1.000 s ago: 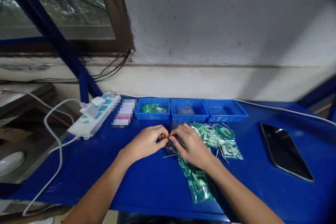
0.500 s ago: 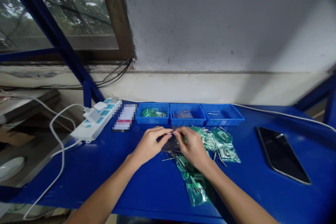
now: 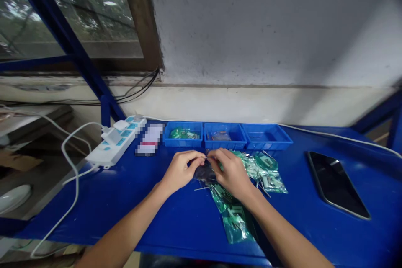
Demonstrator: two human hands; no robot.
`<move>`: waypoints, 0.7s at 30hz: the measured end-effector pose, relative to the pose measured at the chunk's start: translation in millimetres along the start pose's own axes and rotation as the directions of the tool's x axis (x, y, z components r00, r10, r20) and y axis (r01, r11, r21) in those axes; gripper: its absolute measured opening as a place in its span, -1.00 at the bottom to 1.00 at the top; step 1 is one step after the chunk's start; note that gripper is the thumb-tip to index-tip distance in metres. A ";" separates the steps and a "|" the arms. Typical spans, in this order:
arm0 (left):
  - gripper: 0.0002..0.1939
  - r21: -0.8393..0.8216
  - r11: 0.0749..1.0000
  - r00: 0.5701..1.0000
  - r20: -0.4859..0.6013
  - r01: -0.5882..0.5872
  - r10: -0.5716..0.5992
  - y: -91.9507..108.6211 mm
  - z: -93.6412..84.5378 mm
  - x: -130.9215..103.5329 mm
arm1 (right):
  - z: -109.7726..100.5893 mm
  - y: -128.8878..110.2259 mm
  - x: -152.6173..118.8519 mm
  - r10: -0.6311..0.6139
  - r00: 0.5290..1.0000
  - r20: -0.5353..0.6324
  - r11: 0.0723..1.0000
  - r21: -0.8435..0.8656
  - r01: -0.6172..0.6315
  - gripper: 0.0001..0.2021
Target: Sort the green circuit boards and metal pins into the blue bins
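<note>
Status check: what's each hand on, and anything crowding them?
Left hand and right hand pinching a thin piece between them. Piece too small to identify. Green bags and dark bag close by.

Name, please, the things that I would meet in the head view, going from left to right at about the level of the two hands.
White power strip, left hand, thin piece between the fingertips, right hand, green plastic packets lying beyond it, black smartphone.
</note>
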State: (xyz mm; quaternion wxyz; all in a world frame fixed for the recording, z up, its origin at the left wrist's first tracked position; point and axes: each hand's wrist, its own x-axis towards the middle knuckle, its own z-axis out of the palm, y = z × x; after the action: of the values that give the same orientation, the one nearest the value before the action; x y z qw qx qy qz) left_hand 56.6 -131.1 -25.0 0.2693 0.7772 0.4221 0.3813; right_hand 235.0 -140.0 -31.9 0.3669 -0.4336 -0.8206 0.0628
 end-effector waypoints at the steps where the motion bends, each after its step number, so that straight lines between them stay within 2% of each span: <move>1: -0.84 0.001 1.000 1.000 0.003 -0.004 0.004 0.6 0.2 -0.3 | 0.0 0.2 0.1 -0.018 1.000 0.000 1.000 -0.008 0.018 -0.86; 6: -0.81 0.053 0.999 1.000 0.027 0.002 -0.003 1.4 0.4 -2.4 | -1.6 0.6 1.1 -0.066 0.998 -0.007 0.998 -0.017 0.066 -0.84; 12: -0.62 0.026 0.994 0.990 0.091 0.106 -0.108 -0.1 -0.3 -1.8 | -5.8 0.9 1.8 -0.053 0.998 -0.022 0.999 -0.002 0.053 -0.84; 17: -0.84 0.086 0.995 0.992 -0.111 -0.051 0.060 2.2 -3.7 -1.8 | -9.0 0.8 2.8 -0.029 0.999 -0.044 1.000 0.005 0.029 -0.82; 21: -0.93 0.127 0.987 0.986 -0.119 -0.102 0.117 1.1 -4.1 -1.7 | -8.5 -0.8 2.5 -0.034 0.999 -0.024 0.999 0.031 0.035 -0.82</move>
State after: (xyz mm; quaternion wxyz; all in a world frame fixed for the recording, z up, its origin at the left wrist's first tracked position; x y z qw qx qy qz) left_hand 53.1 -132.7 -22.4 0.1734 0.7883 0.4170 0.4178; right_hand 239.2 -140.4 -24.1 0.3842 -0.4142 -0.8226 0.0642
